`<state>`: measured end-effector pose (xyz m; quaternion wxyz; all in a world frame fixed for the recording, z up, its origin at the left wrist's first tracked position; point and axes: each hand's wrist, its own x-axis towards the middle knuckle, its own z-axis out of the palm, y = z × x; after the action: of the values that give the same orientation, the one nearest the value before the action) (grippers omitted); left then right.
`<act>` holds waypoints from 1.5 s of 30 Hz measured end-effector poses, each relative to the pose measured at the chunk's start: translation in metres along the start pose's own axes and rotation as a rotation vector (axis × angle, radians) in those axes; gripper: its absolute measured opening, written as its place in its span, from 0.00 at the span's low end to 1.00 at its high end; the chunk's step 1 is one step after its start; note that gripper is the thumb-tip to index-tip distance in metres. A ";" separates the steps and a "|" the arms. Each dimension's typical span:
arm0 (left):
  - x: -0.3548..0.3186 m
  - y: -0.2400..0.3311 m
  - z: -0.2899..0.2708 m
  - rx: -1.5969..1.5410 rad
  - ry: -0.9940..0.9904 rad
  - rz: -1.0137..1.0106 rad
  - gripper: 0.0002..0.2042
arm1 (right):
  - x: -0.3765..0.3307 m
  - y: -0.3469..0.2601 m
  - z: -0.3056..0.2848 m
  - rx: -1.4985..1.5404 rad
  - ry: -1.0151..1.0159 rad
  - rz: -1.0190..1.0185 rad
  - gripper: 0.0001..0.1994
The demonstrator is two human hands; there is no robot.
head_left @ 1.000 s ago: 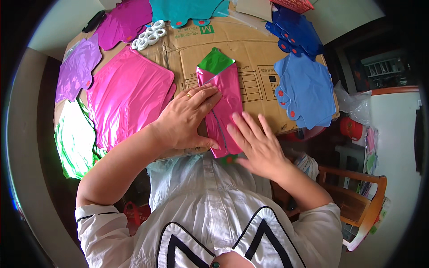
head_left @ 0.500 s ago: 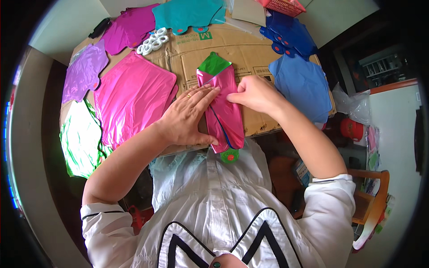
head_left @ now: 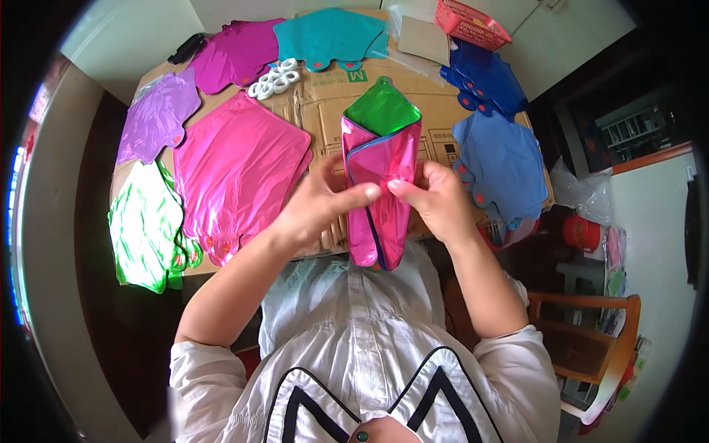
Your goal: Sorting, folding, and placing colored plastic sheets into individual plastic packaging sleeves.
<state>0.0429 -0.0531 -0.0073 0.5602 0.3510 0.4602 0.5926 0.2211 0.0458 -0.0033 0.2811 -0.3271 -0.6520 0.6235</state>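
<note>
A long folded bundle of shiny foil [head_left: 384,229], pink with a green pointed top and dark blue edges showing, looks like flat foil balloons wrapped together. It is lifted towards me over the front edge of the cardboard. My left hand [head_left: 316,203] grips its left side, thumb across the front and fingers mostly hidden behind. On the other side my right hand [head_left: 441,203] holds the bundle, with its thumb pressing near the middle. The two thumb tips almost meet on the pink face.
Flat cardboard [head_left: 325,111] covers the table. Around it lie foil stacks: a large pink one [head_left: 240,162], green [head_left: 148,225], lilac [head_left: 159,111], magenta [head_left: 236,52], teal [head_left: 332,37], dark blue [head_left: 484,74] and light blue [head_left: 502,162]. White rings [head_left: 275,80] and a red basket [head_left: 473,23] sit farther back.
The bundle has risen from the cardboard into both hands. My left hand has gone from pressing flat on it to gripping its side; the right thumb now presses its front.
</note>
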 end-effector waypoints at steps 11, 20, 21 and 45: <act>-0.028 0.016 0.022 0.104 -0.066 -0.001 0.09 | -0.032 -0.014 -0.010 0.257 -0.274 0.110 0.11; -0.043 0.028 0.019 0.104 -0.114 -0.056 0.09 | -0.050 -0.018 -0.005 0.246 -0.200 0.020 0.08; -0.043 0.028 0.018 0.102 -0.115 -0.079 0.09 | -0.051 -0.019 -0.006 0.299 -0.241 0.030 0.08; -0.042 0.057 0.007 -0.124 -0.390 -0.444 0.17 | -0.040 -0.049 -0.006 -0.309 -0.179 -0.812 0.19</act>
<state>0.0355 -0.0900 0.0533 0.7743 0.3142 0.3722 0.4039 0.2473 0.0179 0.0479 0.3936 -0.0275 -0.8348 0.3838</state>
